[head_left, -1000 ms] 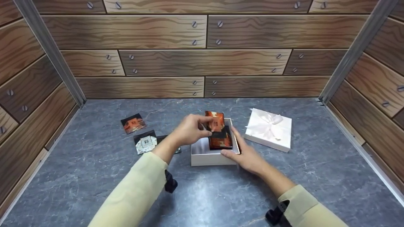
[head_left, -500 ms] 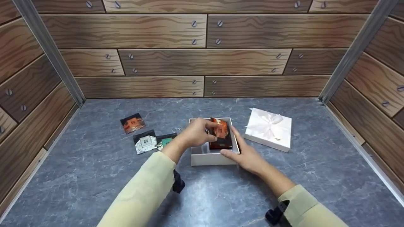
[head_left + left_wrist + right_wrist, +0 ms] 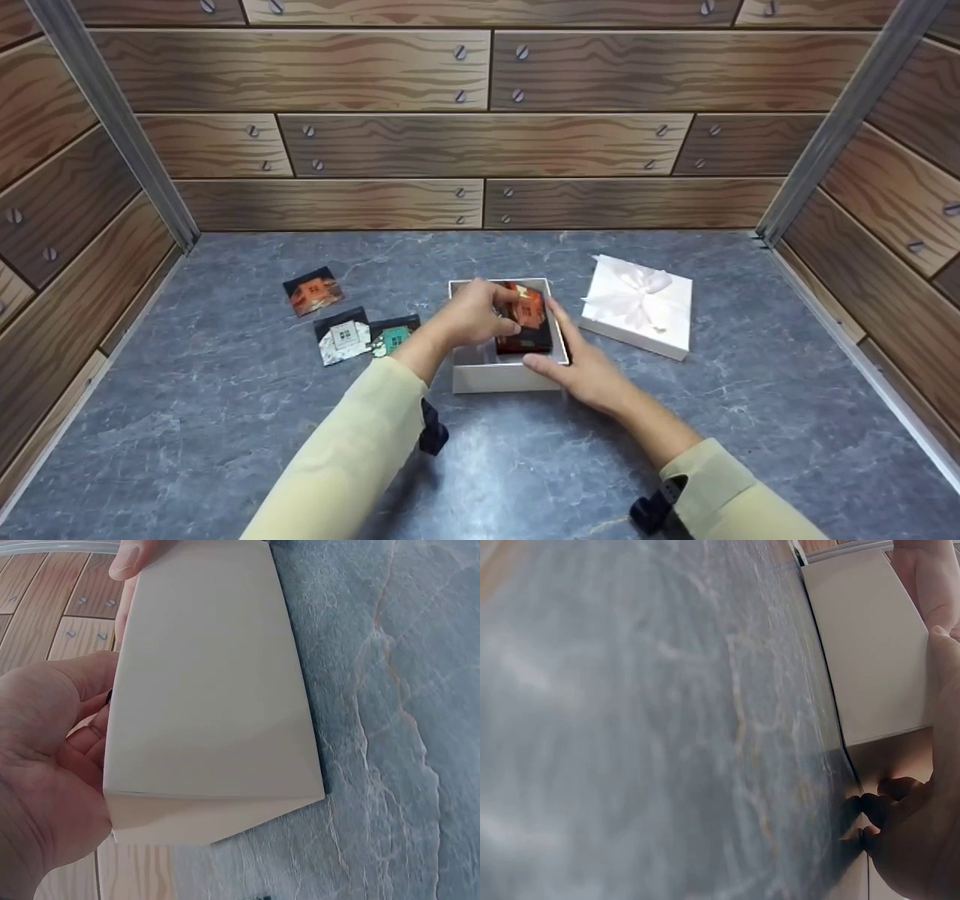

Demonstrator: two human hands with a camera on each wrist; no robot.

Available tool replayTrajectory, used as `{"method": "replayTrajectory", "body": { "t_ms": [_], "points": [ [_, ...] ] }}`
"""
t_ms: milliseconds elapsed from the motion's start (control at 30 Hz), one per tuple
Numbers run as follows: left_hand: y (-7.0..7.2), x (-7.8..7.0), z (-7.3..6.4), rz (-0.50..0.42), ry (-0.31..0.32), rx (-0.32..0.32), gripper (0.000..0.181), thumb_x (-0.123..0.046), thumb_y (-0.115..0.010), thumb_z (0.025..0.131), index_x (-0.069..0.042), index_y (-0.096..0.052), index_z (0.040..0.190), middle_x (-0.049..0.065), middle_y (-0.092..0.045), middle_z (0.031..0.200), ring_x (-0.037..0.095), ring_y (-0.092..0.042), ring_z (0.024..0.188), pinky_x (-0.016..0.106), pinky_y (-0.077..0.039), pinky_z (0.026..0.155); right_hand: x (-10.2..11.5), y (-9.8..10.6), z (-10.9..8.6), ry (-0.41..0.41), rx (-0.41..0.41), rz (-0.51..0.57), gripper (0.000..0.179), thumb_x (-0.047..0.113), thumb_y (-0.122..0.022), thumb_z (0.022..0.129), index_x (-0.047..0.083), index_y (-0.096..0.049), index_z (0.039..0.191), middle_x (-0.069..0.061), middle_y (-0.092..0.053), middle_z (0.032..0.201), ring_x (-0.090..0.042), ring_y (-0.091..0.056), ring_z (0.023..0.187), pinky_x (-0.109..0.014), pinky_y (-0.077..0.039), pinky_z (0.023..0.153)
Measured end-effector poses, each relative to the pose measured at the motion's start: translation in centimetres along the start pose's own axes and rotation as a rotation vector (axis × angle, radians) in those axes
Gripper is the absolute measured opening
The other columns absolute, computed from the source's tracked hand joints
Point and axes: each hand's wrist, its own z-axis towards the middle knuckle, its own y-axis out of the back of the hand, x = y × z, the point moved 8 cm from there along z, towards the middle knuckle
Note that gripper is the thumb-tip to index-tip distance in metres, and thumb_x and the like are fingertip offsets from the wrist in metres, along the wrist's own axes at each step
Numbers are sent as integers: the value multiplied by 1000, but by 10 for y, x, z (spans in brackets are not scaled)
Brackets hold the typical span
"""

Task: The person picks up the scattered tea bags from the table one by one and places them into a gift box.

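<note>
A white box (image 3: 506,379) without its lid stands on the grey marbled tabletop. My left hand (image 3: 474,315) reaches over its left side and pinches a black and orange square sachet (image 3: 529,307) inside, on the right half, over other dark, red-edged sachets (image 3: 523,346). In the left wrist view the box wall (image 3: 210,667) hides the fingertips. My right hand (image 3: 589,371) grips the box at its front right corner, thumb on the rim and fingers along the right wall. In the right wrist view its fingers (image 3: 881,810) bend against that wall.
Left of the box lie an orange and black sachet (image 3: 313,291), a white and black one (image 3: 343,336) and a green and black one (image 3: 393,335), partly behind the left forearm. A white lid with a ribbon bow (image 3: 637,304) lies to the right. Wood-patterned walls enclose the table.
My left hand has moved right and lowered the orange sachet from above the box's back edge onto the others inside. The right hand has kept its grip on the box.
</note>
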Motion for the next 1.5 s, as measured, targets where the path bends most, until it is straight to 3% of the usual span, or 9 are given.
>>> {"method": "replayTrajectory", "body": {
  "t_ms": [233, 633, 1333, 1500],
  "points": [
    [1, -1, 3, -16, -20, -15, 38, -4, -81, 91, -2, -75, 128, 0, -66, 82, 12, -54, 72, 24, -45, 65, 1, 0, 0, -7, -2, 6, 101, 59, -73, 95, 34, -11, 172, -28, -48, 157, -49, -57, 129, -68, -42, 109],
    [-1, 0, 5, -4, 8, -16, 29, -3, -81, 90, -2, -79, 119, -3, -61, 76, 11, -51, 68, 23, -42, 61, -1, 0, 1, -10, 0, 5, 102, 58, -73, 95, 32, -12, 172, -28, -48, 157, -48, -56, 130, -67, -42, 109],
    [4, -1, 3, 4, 11, -10, 25, -4, -78, 91, -1, -79, 115, 3, -67, 83, 12, -53, 71, 24, -43, 65, 0, -2, 0, -9, 9, 12, 103, 59, -73, 95, 31, -11, 172, -29, -49, 155, -49, -57, 130, -67, -42, 109],
    [12, -4, -1, 32, 27, -7, 33, -7, -79, 93, -3, -77, 126, 8, -75, 94, 15, -59, 78, 28, -49, 74, -1, 0, -1, -19, 8, 9, 103, 60, -72, 95, 32, -11, 172, -30, -48, 156, -51, -57, 130, -69, -42, 109]
  ]
}}
